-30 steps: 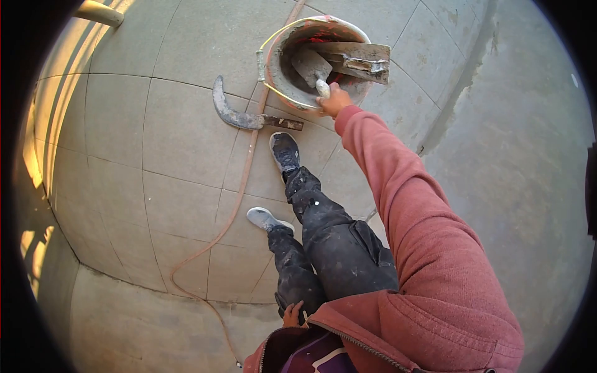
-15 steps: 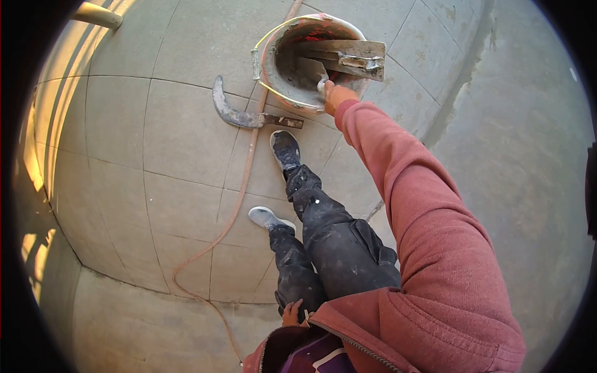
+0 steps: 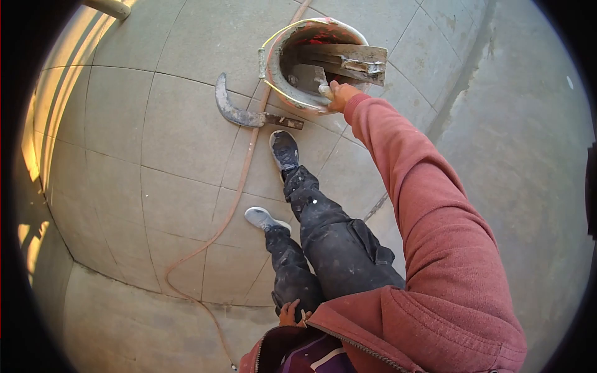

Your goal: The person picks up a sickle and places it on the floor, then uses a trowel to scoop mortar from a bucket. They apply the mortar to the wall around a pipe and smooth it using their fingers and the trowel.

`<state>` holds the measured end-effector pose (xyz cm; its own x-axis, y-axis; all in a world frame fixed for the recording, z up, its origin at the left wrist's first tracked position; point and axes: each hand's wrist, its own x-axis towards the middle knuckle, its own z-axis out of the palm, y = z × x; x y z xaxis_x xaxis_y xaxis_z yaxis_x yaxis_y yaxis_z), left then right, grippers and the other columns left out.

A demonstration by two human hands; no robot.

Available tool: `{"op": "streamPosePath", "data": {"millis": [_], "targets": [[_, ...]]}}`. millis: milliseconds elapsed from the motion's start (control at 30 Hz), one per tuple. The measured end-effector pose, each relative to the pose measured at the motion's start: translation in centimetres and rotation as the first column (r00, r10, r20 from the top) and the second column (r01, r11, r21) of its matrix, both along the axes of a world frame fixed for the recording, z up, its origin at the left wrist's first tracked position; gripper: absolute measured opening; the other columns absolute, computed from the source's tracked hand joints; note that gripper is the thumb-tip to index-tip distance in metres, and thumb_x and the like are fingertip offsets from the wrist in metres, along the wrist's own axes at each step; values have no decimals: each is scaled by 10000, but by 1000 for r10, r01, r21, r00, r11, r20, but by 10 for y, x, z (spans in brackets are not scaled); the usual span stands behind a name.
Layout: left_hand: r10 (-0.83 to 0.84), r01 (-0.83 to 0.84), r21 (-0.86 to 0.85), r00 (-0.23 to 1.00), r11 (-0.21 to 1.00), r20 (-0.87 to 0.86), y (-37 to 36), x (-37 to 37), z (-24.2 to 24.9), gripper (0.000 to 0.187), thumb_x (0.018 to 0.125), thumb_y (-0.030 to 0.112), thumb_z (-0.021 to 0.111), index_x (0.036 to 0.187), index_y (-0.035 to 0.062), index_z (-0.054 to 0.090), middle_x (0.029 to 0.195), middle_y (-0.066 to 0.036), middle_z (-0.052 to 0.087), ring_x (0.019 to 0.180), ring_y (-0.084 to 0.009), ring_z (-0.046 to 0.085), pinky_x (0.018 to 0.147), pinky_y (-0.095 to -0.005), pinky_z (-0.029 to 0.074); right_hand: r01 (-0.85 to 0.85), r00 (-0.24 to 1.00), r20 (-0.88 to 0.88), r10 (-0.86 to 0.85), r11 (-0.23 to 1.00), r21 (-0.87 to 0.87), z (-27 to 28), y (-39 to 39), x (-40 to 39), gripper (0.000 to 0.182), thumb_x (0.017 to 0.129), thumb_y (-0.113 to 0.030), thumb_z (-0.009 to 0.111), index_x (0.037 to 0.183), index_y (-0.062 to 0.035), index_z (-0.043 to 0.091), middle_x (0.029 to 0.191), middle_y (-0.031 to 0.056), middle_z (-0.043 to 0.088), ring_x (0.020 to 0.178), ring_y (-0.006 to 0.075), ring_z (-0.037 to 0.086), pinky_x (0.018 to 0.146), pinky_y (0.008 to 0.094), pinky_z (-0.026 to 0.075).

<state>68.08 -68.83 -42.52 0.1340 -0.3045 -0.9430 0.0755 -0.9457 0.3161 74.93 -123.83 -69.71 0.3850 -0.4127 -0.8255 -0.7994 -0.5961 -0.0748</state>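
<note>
My right hand (image 3: pixel 341 95) is closed around the handle of a small pointing trowel (image 3: pixel 308 78) at the bucket's near rim. The trowel's grey blade reaches inside the mortar-stained bucket (image 3: pixel 283 84). Across the bucket's right rim lies a flat finishing trowel (image 3: pixel 364 62), partly inside, its caked handle facing up. Down by my left thigh, my left hand (image 3: pixel 290 313) rests against the dark trousers with its fingers apart, holding nothing visible. Part of it is hidden by the jacket. What lies deep in the bucket is too dark to make out.
A sickle (image 3: pixel 239 116) with a worn handle lies on the tiled floor left of the bucket, over a thin hose (image 3: pixel 239 193) that runs toward my feet. A pole (image 3: pixel 112 7) stands at the upper left. Smooth concrete (image 3: pixel 516 155) borders the tiles on the right.
My right hand has shifted slightly right. The small trowel's blade has turned, so more of its flat face shows. My left hand stays at the thigh.
</note>
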Motion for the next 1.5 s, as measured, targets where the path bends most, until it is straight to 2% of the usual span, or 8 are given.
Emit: {"op": "streamPosePath", "data": {"millis": [400, 567, 633, 767, 1167, 1400, 1467, 1500], "targets": [[-110, 112, -10, 990, 994, 84, -33, 11, 9, 568, 582, 395, 633, 1055, 155, 430, 1046, -220, 373, 920, -347, 418, 759, -378, 363, -148, 983, 123, 136, 984, 97, 6, -25, -13, 415, 606, -244, 593, 922, -45, 411, 788, 184, 534, 799, 319, 503, 641, 392, 392], [15, -16, 25, 999, 1000, 43, 46, -48, -37, 571, 586, 387, 630, 1050, 120, 430, 1012, -214, 407, 924, -338, 422, 766, -372, 360, 515, 789, 118, -603, 753, 410, 72, 0, -42, 279, 643, -209, 585, 826, -76, 422, 561, 51, 440, 381, 123, 401, 314, 260, 317], [151, -145, 138, 988, 980, -34, 60, -56, -47, 570, 588, 388, 627, 1046, 111, 432, 1005, -207, 416, 930, -332, 420, 769, -372, 357, 577, 674, 161, -721, 650, 495, 112, 22, -57, 312, 613, -214, 612, 826, -62, 444, 545, 63, 451, 389, 143, 427, 338, 278, 339], [71, -23, -248, 980, 969, 186, 42, -47, -41, 566, 598, 368, 618, 1044, 79, 423, 980, -183, 447, 911, -310, 440, 777, -358, 355, 610, 550, 121, -826, 497, 617, 172, 80, -88, 300, 585, -144, 622, 811, -52, 446, 533, 49, 453, 382, 130, 427, 341, 271, 342], [475, -230, -455, 685, 860, 553, 63, -76, -18, 439, 716, 235, 511, 1067, 3, 385, 939, -134, 505, 900, -232, 483, 762, -304, 381, -61, 639, 554, -535, 682, 729, 351, 320, -69, 486, 481, -80, 635, 936, -39, 467, 756, 31, 516, 709, 126, 466, 645, 271, 389], [961, -327, -921, 240, 214, 138, 265, -206, 253, 442, 727, 213, 514, 1093, 14, 367, 986, -110, 476, 936, -212, 449, 789, -296, 349, -461, 876, 479, -52, 200, 865, 463, 592, -117, 341, 564, -35, 597, 884, -20, 482, 746, 12, 501, 665, 97, 461, 593, 226, 380], [998, -303, -952, 59, 39, 22, 201, -111, 323, 443, 729, 209, 514, 1098, 16, 364, 994, -106, 471, 942, -209, 443, 794, -295, 343, -443, 889, 433, 150, 45, 895, 546, 635, -95, 312, 587, -46, 580, 883, -21, 482, 754, 15, 504, 668, 96, 464, 594, 226, 381], [979, -337, -919, -72, -204, -191, 213, -109, 273, 436, 727, 237, 522, 1078, 23, 374, 966, -90, 476, 924, -186, 439, 791, -297, 337, -381, 907, 376, 192, -8, 924, 559, 660, -100, 288, 607, -61, 564, 882, -21, 485, 765, 19, 509, 673, 98, 468, 593, 230, 385]]}}
